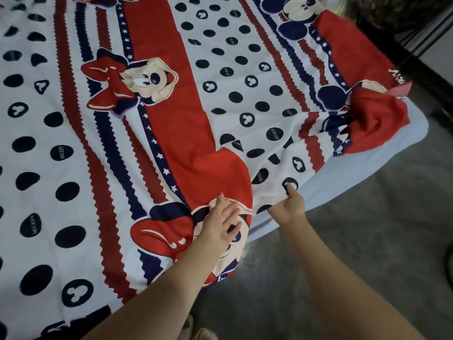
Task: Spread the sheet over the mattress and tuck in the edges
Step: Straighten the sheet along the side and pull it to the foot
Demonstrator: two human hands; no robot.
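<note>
A red, white and navy cartoon-print sheet point(171, 99) covers most of the mattress point(382, 153), whose pale blue edge shows bare along the right side. The sheet's corner is bunched and folded back at the right point(375, 123). My left hand point(224, 224) lies flat on the sheet near its edge, fingers spread. My right hand point(290, 204) pinches the sheet's white dotted edge and holds it slightly lifted above the mattress side.
Grey floor point(367, 241) runs along the right of the bed. Dark furniture and a black frame point(416, 33) stand at the top right. My feet in sandals point(198, 332) show at the bottom edge, close to the bed.
</note>
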